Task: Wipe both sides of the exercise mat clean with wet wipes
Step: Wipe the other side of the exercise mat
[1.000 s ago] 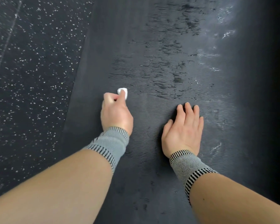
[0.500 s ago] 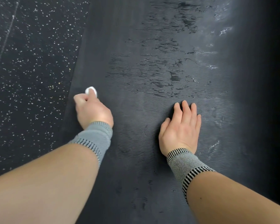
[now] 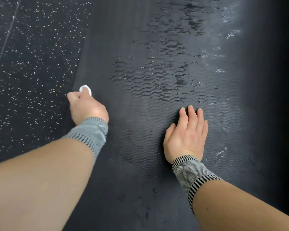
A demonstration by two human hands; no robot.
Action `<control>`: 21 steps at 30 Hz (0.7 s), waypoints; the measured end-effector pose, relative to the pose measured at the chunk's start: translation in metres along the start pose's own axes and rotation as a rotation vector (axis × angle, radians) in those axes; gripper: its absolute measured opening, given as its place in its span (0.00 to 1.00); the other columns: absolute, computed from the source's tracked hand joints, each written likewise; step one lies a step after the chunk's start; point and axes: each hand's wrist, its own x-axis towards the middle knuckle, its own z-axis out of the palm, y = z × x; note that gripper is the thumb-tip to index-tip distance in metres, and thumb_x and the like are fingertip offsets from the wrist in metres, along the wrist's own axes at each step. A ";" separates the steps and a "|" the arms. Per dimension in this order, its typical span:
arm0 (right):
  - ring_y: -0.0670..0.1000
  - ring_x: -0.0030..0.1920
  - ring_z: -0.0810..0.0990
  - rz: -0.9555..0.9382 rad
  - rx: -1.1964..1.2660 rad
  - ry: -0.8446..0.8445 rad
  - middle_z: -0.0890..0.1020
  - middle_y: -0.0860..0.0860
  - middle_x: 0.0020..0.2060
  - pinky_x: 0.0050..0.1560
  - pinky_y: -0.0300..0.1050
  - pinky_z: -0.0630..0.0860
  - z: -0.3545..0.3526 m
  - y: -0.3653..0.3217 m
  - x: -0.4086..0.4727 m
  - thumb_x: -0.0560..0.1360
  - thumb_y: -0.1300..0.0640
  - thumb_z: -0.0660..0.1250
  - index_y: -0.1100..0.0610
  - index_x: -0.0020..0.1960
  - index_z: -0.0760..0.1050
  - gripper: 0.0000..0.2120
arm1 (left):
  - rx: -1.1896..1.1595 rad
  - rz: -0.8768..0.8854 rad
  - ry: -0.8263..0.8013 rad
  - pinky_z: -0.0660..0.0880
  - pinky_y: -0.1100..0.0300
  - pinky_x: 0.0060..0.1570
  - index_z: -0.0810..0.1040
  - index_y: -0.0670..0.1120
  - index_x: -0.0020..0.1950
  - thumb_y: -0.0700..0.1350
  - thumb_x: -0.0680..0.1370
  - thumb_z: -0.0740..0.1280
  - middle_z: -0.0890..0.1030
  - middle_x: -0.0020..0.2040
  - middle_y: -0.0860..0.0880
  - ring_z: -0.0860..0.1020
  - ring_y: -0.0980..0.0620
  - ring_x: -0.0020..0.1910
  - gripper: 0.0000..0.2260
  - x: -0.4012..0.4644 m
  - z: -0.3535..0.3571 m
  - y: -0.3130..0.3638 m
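One exercise mat (image 3: pixel 140 39), one floor (image 3: pixel 32 55), two hands and one wet wipe are showing in the head view. The mat, dark grey and ribbed with fine wavy lines, is lying flat and running from the near edge to the far edge, filling the middle and right of the scene; darker wet streaks are glistening across its middle and far part, with pale shiny patches toward the far right, while its right side is fading into shadow. The floor, a black rubbery surface flecked with pale specks, is showing to the left of the mat, with a thin pale seam line running across it at the far left. No containers are appearing in the view. The right hand (image 3: pixel 187 135) is resting palm down on the mat right of centre, its fingers lying straight and close together and pointing toward the far end, holding nothing. The left hand (image 3: pixel 85 105) is sitting at the mat's left edge, its fingers curling into a fist around the wet wipe (image 3: pixel 85 89), a small white wad poking out beyond the knuckles and touching the mat just inside that edge. Each wrist is wearing a grey knitted wristband with black stripes, one on the left (image 3: pixel 88 132) and one on the right (image 3: pixel 190 174), and both bare forearms are reaching in from the near side.
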 end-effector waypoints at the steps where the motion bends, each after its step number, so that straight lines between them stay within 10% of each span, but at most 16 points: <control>1: 0.60 0.73 0.58 -0.001 -0.006 0.002 0.67 0.57 0.70 0.73 0.55 0.49 0.000 0.000 0.000 0.74 0.52 0.56 0.61 0.70 0.66 0.26 | 0.012 -0.014 -0.035 0.77 0.53 0.43 0.69 0.61 0.34 0.56 0.75 0.62 0.75 0.34 0.57 0.73 0.52 0.32 0.10 -0.009 0.004 0.006; 5: 0.59 0.73 0.57 0.003 -0.020 -0.004 0.67 0.57 0.71 0.73 0.55 0.48 0.001 0.000 0.000 0.74 0.52 0.55 0.60 0.70 0.66 0.26 | -0.060 0.239 -0.137 0.78 0.48 0.47 0.75 0.59 0.41 0.52 0.74 0.64 0.79 0.41 0.51 0.77 0.43 0.41 0.03 -0.063 0.020 0.030; 11: 0.60 0.73 0.59 0.004 -0.024 0.013 0.68 0.58 0.70 0.73 0.56 0.50 0.000 -0.001 0.000 0.73 0.52 0.54 0.60 0.69 0.67 0.26 | -0.080 0.714 -0.308 0.68 0.53 0.44 0.76 0.48 0.66 0.34 0.73 0.66 0.73 0.50 0.47 0.69 0.49 0.42 0.22 -0.089 0.022 0.029; 17: 0.60 0.72 0.60 -0.003 -0.042 0.019 0.68 0.57 0.70 0.72 0.54 0.47 0.000 -0.001 0.000 0.73 0.50 0.51 0.60 0.69 0.67 0.27 | -0.057 0.011 -0.039 0.67 0.60 0.50 0.73 0.46 0.59 0.40 0.78 0.59 0.71 0.61 0.49 0.74 0.45 0.55 0.11 0.004 0.008 -0.002; 21: 0.60 0.72 0.60 -0.003 -0.043 0.019 0.68 0.57 0.70 0.72 0.53 0.47 0.001 0.000 0.000 0.73 0.51 0.54 0.60 0.69 0.67 0.26 | 0.122 0.020 -0.015 0.73 0.51 0.55 0.72 0.50 0.63 0.38 0.77 0.61 0.69 0.60 0.49 0.75 0.45 0.51 0.16 0.008 0.006 0.002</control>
